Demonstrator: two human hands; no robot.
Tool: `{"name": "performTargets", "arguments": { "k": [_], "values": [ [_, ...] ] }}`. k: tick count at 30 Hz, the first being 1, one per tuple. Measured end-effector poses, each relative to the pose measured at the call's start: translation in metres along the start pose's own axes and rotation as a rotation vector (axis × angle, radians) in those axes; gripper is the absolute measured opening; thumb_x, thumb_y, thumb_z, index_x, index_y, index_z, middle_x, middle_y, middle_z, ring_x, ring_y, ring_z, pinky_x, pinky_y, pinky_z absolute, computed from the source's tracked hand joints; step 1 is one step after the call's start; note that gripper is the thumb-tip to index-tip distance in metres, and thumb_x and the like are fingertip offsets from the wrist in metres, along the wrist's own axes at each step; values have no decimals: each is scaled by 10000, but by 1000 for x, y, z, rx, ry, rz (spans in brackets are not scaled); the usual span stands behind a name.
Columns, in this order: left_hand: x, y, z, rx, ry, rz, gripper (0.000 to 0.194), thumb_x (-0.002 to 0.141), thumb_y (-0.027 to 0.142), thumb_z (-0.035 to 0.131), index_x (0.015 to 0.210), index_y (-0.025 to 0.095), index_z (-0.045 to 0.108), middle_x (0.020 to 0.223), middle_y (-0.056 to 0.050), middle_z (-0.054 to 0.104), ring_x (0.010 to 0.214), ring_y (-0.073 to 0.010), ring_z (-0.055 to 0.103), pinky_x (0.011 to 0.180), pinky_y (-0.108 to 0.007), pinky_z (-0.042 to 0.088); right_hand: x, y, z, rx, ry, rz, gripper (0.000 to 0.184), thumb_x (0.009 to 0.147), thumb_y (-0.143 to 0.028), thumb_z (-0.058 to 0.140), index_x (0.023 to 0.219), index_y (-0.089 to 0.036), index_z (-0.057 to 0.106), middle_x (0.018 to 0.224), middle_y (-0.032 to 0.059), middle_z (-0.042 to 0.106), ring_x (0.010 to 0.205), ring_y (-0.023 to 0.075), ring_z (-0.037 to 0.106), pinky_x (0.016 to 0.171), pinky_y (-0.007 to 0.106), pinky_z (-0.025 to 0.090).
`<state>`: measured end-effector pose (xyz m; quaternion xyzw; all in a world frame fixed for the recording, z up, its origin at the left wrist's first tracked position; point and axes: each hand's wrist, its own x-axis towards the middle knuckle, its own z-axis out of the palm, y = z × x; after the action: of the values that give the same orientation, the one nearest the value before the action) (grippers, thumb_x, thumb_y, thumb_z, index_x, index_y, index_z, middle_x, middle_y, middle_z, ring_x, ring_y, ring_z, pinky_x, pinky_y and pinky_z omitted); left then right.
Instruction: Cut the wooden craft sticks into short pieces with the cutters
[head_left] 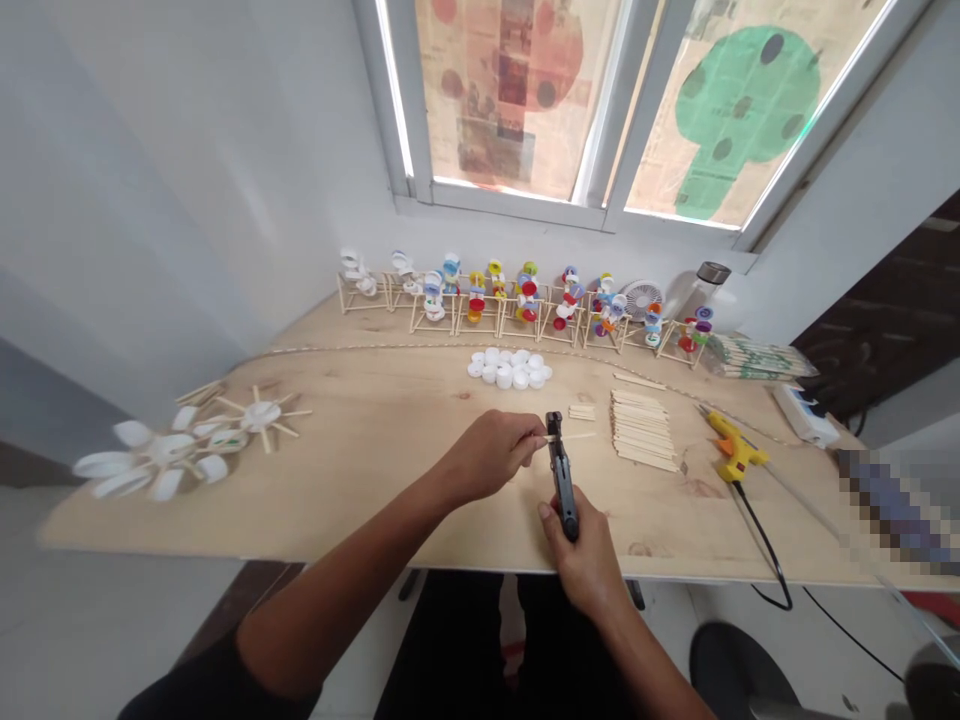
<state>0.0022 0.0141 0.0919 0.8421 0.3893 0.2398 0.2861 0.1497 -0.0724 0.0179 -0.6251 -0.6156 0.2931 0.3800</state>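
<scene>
My left hand (504, 452) pinches a thin wooden stick (579, 436) that points to the right above the table. Around the handles of a dark multi-tool plier (561, 480), my right hand (589, 550) is closed. The plier's head crosses the stick just beyond my left fingertips; whether the jaws bite into it I cannot tell. Beyond my hands lie a few short cut stick pieces (582, 412) and a cluster of white bottle caps (508, 368). A stack of longer wooden sticks (642, 430) lies to the right of the plier.
A yellow glue gun (731, 445) with a black cord rests at right, near a white power strip (806, 415). White spoked wheels (169, 450) lie at left. Stick frames with coloured caps (525, 300) line the back, beside a small fan (643, 300) and a bottle (705, 292).
</scene>
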Motion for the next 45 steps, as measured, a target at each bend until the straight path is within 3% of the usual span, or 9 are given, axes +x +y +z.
{"name": "performTargets", "arguments": {
  "k": [5, 12, 18, 21, 25, 31, 36, 41, 45],
  "values": [
    [0, 3, 6, 74, 33, -35, 197, 838, 244, 427, 749, 174, 589, 599, 6, 597, 559, -118, 527, 561, -212, 344, 2, 3, 2, 6, 26, 8, 245, 802, -404, 469, 668, -200, 453, 505, -45, 467, 477, 122, 434, 473, 230, 301],
    [-13, 3, 18, 202, 136, -43, 227, 874, 289, 392, 921, 184, 588, 824, -50, 666, 724, -157, 608, 637, -227, 392, -1, 2, 2, 27, 30, 5, 237, 808, -405, 465, 689, -200, 465, 532, -40, 483, 510, 131, 450, 503, 232, 320],
    [-19, 1, 23, 192, 191, -28, 222, 868, 275, 396, 936, 191, 590, 865, -56, 673, 752, -161, 619, 663, -243, 413, -3, 4, 4, 77, 37, 9, 228, 799, -399, 479, 696, -195, 485, 534, -43, 472, 498, 125, 437, 495, 228, 322],
    [-19, 0, 23, 14, 255, -94, 198, 858, 283, 410, 891, 186, 579, 766, -34, 669, 649, -131, 600, 636, -238, 428, -2, 8, 5, 128, 42, 42, 241, 795, -412, 483, 701, -190, 492, 528, -47, 452, 486, 120, 430, 473, 222, 320],
    [-17, -5, 22, -393, 316, -195, 201, 821, 350, 478, 812, 162, 550, 716, -31, 653, 600, -119, 580, 562, -226, 434, -1, 11, 5, 215, 32, 104, 240, 794, -415, 482, 733, -184, 496, 514, -59, 414, 459, 109, 400, 434, 210, 306],
    [-13, -10, 19, -955, 209, -364, 263, 745, 373, 595, 834, 136, 525, 731, -62, 654, 554, -104, 556, 494, -213, 399, -1, 11, 4, 231, 5, 106, 230, 793, -405, 492, 724, -186, 479, 519, -62, 406, 459, 103, 388, 439, 209, 305],
    [-9, -5, 18, -1134, 126, -432, 270, 722, 330, 621, 895, 142, 534, 734, -34, 622, 523, -76, 517, 462, -193, 359, -1, 11, 5, 247, -4, 133, 208, 796, -391, 488, 752, -187, 487, 510, -70, 397, 430, 96, 376, 418, 204, 290],
    [-3, 3, 22, -949, 80, -376, 224, 745, 348, 595, 784, 148, 502, 557, 72, 423, 405, -23, 301, 400, -168, 223, -1, 11, 4, 229, 1, 111, 197, 795, -376, 489, 738, -187, 489, 518, -64, 408, 463, 104, 392, 443, 206, 305],
    [-2, 4, 28, -514, 177, -215, 176, 778, 321, 543, 750, 153, 498, 574, 63, 420, 490, -56, 368, 468, -181, 300, -1, 11, 4, 208, 5, 101, 182, 796, -354, 489, 720, -189, 481, 527, -60, 422, 475, 107, 411, 460, 208, 310]
  ]
}}
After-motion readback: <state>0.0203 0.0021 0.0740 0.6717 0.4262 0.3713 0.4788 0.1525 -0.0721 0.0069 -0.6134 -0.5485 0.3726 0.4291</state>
